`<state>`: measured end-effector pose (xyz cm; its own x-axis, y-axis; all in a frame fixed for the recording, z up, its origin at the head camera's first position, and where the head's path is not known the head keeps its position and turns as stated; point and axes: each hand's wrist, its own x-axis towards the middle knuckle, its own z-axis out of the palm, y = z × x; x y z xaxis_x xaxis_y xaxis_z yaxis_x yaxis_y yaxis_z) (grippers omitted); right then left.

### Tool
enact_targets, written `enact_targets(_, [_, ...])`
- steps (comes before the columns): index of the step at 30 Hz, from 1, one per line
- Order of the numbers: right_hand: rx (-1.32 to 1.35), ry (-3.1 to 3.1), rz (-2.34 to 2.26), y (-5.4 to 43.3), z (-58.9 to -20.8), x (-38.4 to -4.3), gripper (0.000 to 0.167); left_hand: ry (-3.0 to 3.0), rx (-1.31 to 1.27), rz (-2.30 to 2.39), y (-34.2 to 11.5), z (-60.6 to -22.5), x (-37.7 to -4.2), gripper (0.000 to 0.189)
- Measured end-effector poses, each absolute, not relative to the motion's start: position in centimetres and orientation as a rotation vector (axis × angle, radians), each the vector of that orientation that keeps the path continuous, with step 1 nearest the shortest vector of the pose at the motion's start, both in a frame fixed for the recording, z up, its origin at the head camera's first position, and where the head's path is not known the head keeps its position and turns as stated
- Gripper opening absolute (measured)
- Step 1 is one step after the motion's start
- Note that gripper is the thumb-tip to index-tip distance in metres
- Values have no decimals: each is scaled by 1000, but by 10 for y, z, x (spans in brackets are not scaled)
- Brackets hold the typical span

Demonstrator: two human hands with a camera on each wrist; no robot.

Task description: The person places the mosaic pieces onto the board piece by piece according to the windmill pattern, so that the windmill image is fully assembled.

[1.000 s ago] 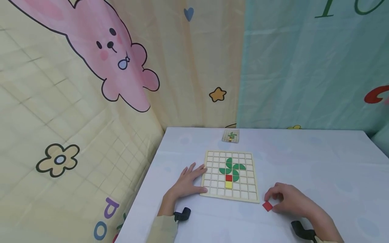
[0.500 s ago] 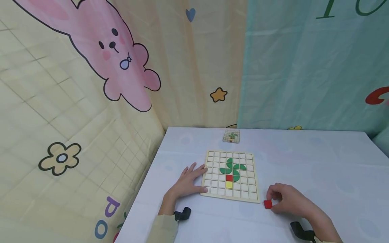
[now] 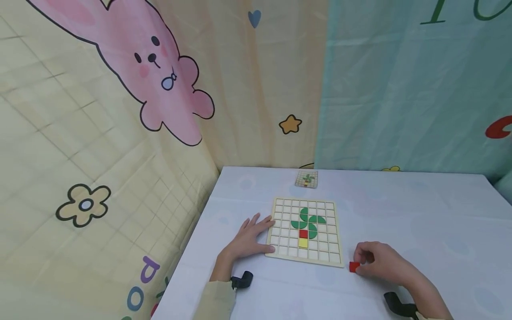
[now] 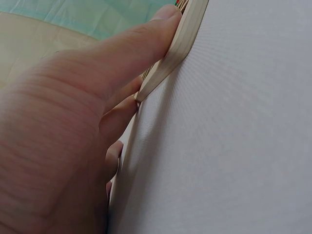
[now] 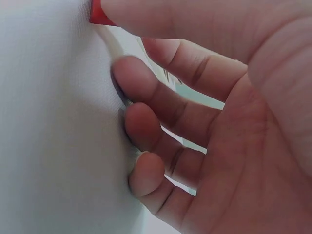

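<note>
A square board [image 3: 284,253] with a white grid lies on the table, bearing green leaf-shaped pieces [image 3: 312,230], a red square [image 3: 303,234] and a yellow square [image 3: 303,243]. My left hand [image 3: 249,240] is spread along the board's left edge, thumb and fingertips at the rim. In the left wrist view the thumb [image 4: 146,41] lies over the wooden edge [image 4: 170,61]. Right of the board's near corner, my right hand [image 3: 378,262] holds a small red square tile [image 3: 354,267] at the tabletop. Its thumb [image 5: 146,17] touches the tile, and the other fingers are curled.
A small card [image 3: 306,179] with a similar leaf pattern lies behind the board near the table's far edge. Printed curtains [image 3: 248,89] hang behind and to the left of the white table [image 3: 420,213]. Black wrist mounts [image 3: 400,306] sit on both forearms.
The loose red tile has turned from a diamond angle to nearly square with the board, with my right fingers at it. My left hand stays at the board's edge.
</note>
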<state>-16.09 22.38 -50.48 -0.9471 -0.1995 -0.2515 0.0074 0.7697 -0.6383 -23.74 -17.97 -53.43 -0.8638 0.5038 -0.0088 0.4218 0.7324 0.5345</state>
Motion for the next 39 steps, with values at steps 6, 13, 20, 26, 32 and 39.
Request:
enact_targets(6, [-189,2605,-1067,227,-503,-160,18,2783,739,796,-180,-533,-237,87])
enact_targets(13, [-146,2571,-1130,228,-501,-161,12,2778,732,783,-179,-535,-238,87])
enact_targets(20, [-71,2609,-1126,221,-499,-164,13,2779,737,780,-178,-534,-240,87])
enact_targets(26, [-77,2625,-1119,216,-496,-166,14,2791,741,776,-179,-535,-241,88])
enact_targets(32, [-155,2613,-1182,210,-493,-164,14,2779,734,769,-179,-532,-240,89])
enact_targets(39, [-235,2587,-1217,201,-494,-166,14,2781,732,779,-179,-533,-238,89])
